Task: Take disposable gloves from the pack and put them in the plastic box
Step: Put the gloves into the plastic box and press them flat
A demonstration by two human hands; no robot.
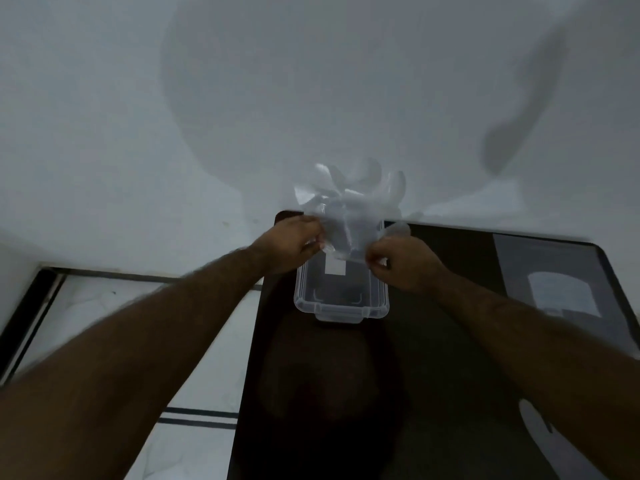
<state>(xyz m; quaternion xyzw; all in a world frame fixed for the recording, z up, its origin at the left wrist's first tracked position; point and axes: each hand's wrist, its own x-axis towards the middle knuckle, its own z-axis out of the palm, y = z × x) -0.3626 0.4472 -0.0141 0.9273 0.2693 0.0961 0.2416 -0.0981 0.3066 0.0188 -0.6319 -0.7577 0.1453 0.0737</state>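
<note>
A clear plastic box [341,306] stands open on a dark table, near its far edge against the wall. Above the box's far end I hold thin transparent disposable gloves [353,206], their fingers fanned upward. My left hand [294,242] pinches the gloves' left lower edge. My right hand [403,263] pinches the right lower edge. Both hands hover just over the box. A flat grey pack [554,278] lies on the table at the right.
The dark table [433,393] runs from the wall toward me. A white wall rises directly behind the box. To the left is pale tiled floor [194,341] with dark stripes. A white object [533,424] shows beside my right forearm.
</note>
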